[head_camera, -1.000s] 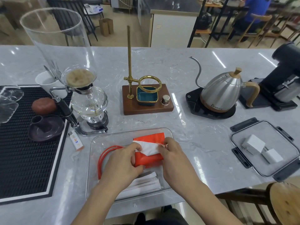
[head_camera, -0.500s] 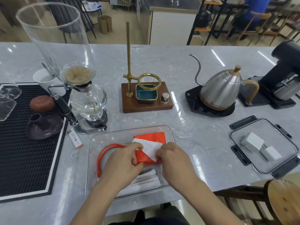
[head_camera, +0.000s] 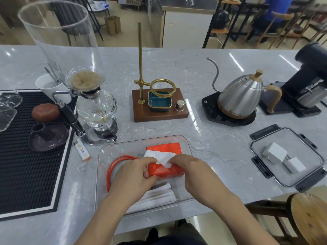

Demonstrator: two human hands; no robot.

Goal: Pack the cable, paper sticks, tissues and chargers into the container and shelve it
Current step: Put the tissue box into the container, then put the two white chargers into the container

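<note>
1. Here I am at the tissue step: the orange tissue pack [head_camera: 164, 169] sits inside the clear container [head_camera: 185, 142], beside the coiled red cable [head_camera: 113, 167], with the paper sticks [head_camera: 157, 195] at the container's 6 o'clock edge.
2. My left hand [head_camera: 134, 175] grips the pack's near corner, fingers curled round it; my right hand [head_camera: 192, 172] pinches the loose white tissue [head_camera: 159, 157] on top.
3. Next, I judge, I must tuck that tissue flat, then let go.
4. The two white chargers [head_camera: 283, 157] lie on the lid [head_camera: 315, 175] at 3 o'clock on the surface [head_camera: 212, 142], not yet packed.
</note>
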